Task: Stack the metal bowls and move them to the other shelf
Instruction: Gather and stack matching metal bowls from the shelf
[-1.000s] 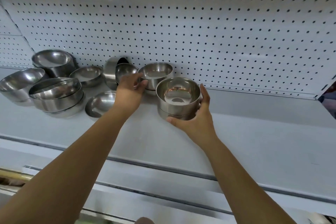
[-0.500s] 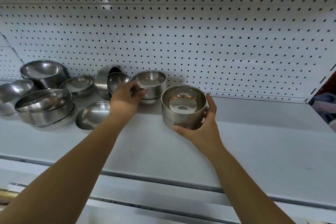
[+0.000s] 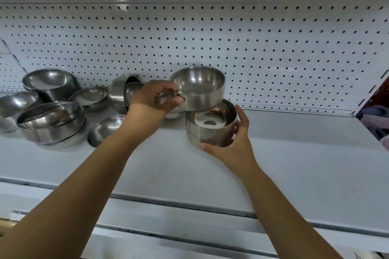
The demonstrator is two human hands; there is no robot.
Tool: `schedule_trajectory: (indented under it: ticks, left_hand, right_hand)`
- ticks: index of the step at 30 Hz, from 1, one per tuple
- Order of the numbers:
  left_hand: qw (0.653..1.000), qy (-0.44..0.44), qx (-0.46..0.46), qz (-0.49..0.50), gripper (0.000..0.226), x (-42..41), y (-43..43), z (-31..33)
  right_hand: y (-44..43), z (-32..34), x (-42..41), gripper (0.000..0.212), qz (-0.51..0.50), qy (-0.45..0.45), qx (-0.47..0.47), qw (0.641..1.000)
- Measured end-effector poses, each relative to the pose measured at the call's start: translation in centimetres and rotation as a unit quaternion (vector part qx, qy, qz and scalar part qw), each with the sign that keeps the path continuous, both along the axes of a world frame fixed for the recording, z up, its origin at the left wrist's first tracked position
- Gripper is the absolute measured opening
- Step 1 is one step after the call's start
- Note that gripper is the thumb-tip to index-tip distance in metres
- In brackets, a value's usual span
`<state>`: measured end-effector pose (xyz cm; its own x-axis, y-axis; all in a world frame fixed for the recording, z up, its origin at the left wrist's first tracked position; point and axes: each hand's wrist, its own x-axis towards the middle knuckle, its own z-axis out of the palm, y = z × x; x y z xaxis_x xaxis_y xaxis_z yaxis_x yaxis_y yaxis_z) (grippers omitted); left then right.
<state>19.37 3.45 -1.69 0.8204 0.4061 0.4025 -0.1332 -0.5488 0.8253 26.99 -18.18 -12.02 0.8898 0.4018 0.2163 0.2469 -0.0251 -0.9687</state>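
Both arms are reaching forward, slightly converging. The left hand is pinching the rim of a raised bowl, fingers curled. The right hand is cupping the bowl stack, thumb in front, fingers curling behind.

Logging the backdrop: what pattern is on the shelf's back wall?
Back wall: white, rows of small dark holes; head view.

no text, label, brand, number or sign can be read on the metal bowls, the shelf or the pegboard behind the shelf.
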Motion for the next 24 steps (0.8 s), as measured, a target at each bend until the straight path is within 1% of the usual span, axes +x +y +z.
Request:
schedule_trajectory:
  ticks: [3, 5, 11, 17, 19, 22, 24]
  left_hand:
    - [0.999, 0.015, 0.021, -0.03, 0.022, -0.2, -0.5, 0.2]
    - [0.998, 0.024, 0.036, -0.038, 0.024, -0.3, -1.0, -0.2]
    - [0.994, 0.042, 0.086, -0.054, 0.022, -0.8, -2.0, -1.1]
    - [0.994, 0.058, 0.062, -0.068, 0.025, -1.5, -2.4, -1.0]
    - [0.995, 0.059, 0.048, -0.066, 0.031, -1.8, -2.5, -1.3]
    - [0.996, 0.052, 0.011, -0.066, 0.047, -2.3, -2.7, -2.0]
    - [0.997, 0.046, -0.014, -0.068, 0.049, -2.8, -2.9, -2.5]
  right_hand:
    - [0.0, 0.0, -0.1, 0.133, 0.002, -0.008, -0.003, 1.0]
    - [0.0, 0.2, -0.3, 0.134, 0.003, -0.011, -0.004, 1.0]
    - [-0.1, 0.5, -0.7, 0.133, 0.001, -0.011, -0.015, 1.0]
    - [-0.3, 0.7, -1.0, 0.134, 0.002, -0.008, -0.024, 1.0]
    - [-0.2, 0.8, -1.1, 0.134, 0.001, -0.007, -0.026, 1.0]
    - [-0.2, 0.8, -1.2, 0.133, -0.004, -0.006, -0.026, 1.0]
    - [-0.2, 0.9, -1.3, 0.132, 0.001, -0.005, -0.027, 1.0]
